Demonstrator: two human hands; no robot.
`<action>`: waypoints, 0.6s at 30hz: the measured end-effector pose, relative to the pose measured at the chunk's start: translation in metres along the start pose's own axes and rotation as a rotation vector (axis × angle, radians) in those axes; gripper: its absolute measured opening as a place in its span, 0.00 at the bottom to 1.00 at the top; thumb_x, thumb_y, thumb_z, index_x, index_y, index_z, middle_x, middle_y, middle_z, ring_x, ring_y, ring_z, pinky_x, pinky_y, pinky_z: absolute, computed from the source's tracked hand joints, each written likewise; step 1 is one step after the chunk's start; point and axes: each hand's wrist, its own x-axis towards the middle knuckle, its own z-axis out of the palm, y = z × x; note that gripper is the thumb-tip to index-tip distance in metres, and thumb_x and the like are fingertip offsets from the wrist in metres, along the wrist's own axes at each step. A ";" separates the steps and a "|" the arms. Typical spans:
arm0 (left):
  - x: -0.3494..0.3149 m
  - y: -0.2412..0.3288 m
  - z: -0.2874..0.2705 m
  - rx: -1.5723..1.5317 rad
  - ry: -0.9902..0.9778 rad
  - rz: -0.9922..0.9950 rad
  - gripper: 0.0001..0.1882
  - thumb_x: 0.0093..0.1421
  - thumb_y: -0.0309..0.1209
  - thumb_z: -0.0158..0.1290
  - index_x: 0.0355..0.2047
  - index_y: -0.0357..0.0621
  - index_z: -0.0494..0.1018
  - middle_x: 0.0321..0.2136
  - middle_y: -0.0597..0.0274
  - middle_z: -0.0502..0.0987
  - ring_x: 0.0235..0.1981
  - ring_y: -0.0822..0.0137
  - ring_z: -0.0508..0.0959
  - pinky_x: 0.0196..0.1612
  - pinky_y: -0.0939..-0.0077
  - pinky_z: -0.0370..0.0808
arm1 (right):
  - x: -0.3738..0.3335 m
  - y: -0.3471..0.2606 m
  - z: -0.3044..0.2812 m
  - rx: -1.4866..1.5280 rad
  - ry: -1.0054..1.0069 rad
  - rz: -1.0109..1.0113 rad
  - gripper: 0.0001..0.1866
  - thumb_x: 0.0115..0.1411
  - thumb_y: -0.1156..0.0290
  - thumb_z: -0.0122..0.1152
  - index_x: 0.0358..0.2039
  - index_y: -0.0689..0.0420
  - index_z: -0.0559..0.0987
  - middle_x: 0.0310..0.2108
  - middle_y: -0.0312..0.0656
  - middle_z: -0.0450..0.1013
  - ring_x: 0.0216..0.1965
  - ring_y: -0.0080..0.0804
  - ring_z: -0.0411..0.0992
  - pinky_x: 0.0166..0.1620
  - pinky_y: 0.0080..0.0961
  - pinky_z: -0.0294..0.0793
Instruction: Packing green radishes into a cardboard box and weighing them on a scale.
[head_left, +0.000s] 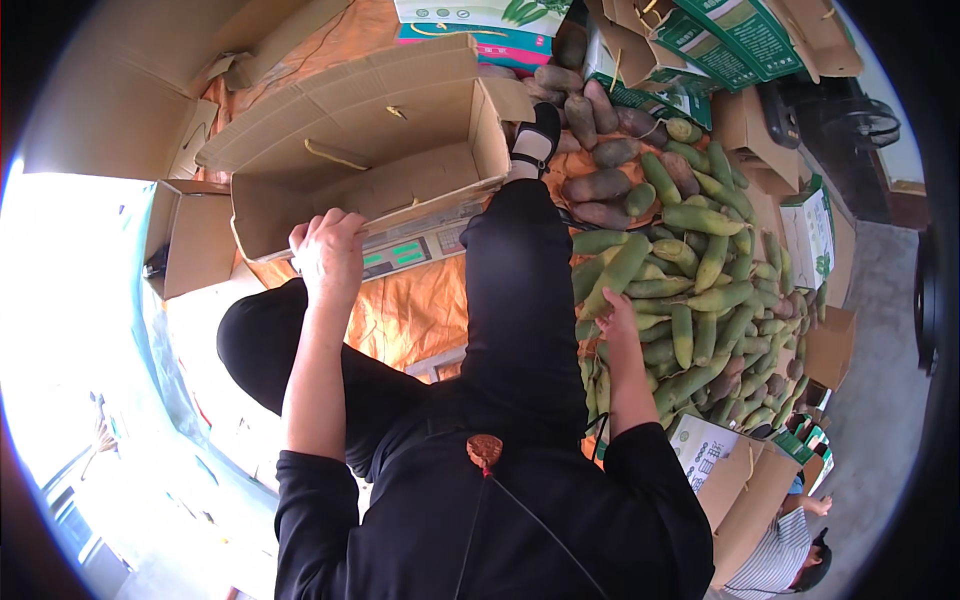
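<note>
One bare left hand (328, 250) at an open brown cardboard box (430, 127), one bare right hand (618, 318) at a heap of long green radishes (700, 300)

The left hand has its fingers bent over the near rim of the box; its thumb is hidden, so I cannot tell whether it pinches the cardboard or only rests there. The right hand has its fingers partly spread beside the lower end of a thick, pale-tipped green radish (624, 266), which lies on the heap's left edge, to the right of the dark-clad leg. Whether those fingers touch or grip it, I cannot tell.

Short yellow rope handles (335, 155) show inside the box, which appears to sit on a grey scale with a green-lit display (394, 258), above a crinkled orange sheet (400, 318). Dull reddish-brown radishes (597, 186) lie beyond the green ones.

Judging by the reach, the step in hand is selecting or taking a radish. Lifting it would call for wrapping the right fingers fully round its body and clearing its neighbours, with the left hand steadying the box
</note>
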 end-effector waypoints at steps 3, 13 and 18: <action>0.000 -0.001 0.002 -0.008 -0.002 -0.004 0.05 0.49 0.27 0.56 0.28 0.49 0.78 0.27 0.65 0.74 0.36 0.62 0.74 0.48 0.63 0.62 | -0.045 -0.048 0.026 -0.245 -0.173 -0.307 0.23 0.52 0.68 0.64 0.49 0.57 0.73 0.39 0.37 0.73 0.39 0.29 0.71 0.39 0.24 0.69; -0.002 -0.006 0.001 -0.023 0.020 0.026 0.05 0.49 0.28 0.56 0.28 0.49 0.78 0.28 0.65 0.75 0.37 0.61 0.74 0.49 0.63 0.62 | -0.221 -0.198 0.214 -0.881 -0.668 -1.251 0.29 0.43 0.70 0.69 0.48 0.61 0.74 0.43 0.46 0.75 0.51 0.35 0.69 0.54 0.30 0.64; -0.004 -0.007 0.000 -0.033 -0.003 0.017 0.04 0.49 0.28 0.56 0.27 0.50 0.78 0.27 0.65 0.74 0.37 0.61 0.74 0.48 0.63 0.63 | -0.226 -0.164 0.332 -1.489 -0.584 -1.563 0.21 0.38 0.62 0.68 0.35 0.58 0.81 0.34 0.47 0.77 0.38 0.46 0.76 0.40 0.38 0.76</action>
